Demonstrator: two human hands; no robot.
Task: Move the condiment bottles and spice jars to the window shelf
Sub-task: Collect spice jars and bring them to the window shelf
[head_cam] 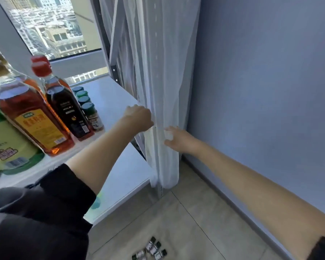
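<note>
Hands: both reach forward to the white curtain (158, 91) at the right end of the window shelf (111, 94).
Left hand (138, 118): curled into a loose fist at the curtain's left edge, above the shelf corner; it seems to be gripping a fold, though the fingers are hidden behind the knuckles.
Right hand (176, 139): fingers curled into the cloth, pinching a fold lower down; arm stretched long from the lower right.
Why so: likely pulling the curtain aside to free the shelf end for more items.
Bottles: two amber bottles with red caps (36, 117), a dark bottle (68, 111) and a green-and-yellow bottle (6, 139) stand on the shelf, packed at the left.
Spice jars (88, 107): a row with green lids, just right of the dark bottle, on the shelf.
Floor: several small dark-capped bottles (152, 249) lie on the tiles, apparently not yet moved.
</note>
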